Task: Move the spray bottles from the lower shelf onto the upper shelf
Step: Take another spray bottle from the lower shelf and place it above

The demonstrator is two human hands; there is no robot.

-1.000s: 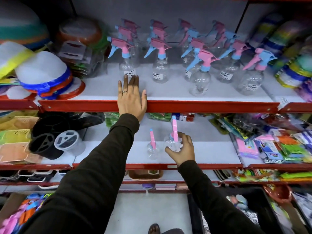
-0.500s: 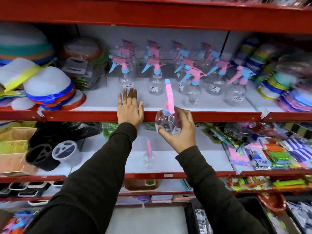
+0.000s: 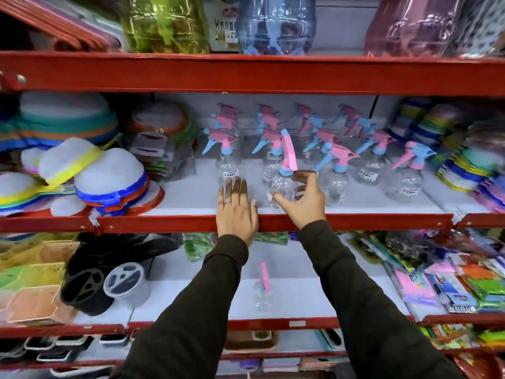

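My right hand (image 3: 303, 201) is wrapped around a clear spray bottle with a pink and blue trigger head (image 3: 285, 170). It holds the bottle upright at the front of the upper shelf (image 3: 382, 222), and I cannot tell if the base touches the board. Several matching spray bottles (image 3: 373, 162) stand in rows behind it. My left hand (image 3: 236, 212) lies flat on the upper shelf's red front edge and holds nothing. One more spray bottle (image 3: 263, 289) stands alone on the lower shelf (image 3: 314, 322), below and between my arms.
Stacked white covers with coloured rims (image 3: 109, 181) fill the upper shelf's left side, and bundled coloured goods (image 3: 464, 165) its right. On the lower shelf are black and grey holders (image 3: 90, 280), pastel baskets (image 3: 30, 283) and packaged items (image 3: 442, 280). Large plastic jars (image 3: 276, 23) sit on the top shelf.
My right hand lifted the spray bottle off the lower shelf and brought it up onto the front of the upper shelf. My left hand stayed on the shelf edge. The view tilted upward.
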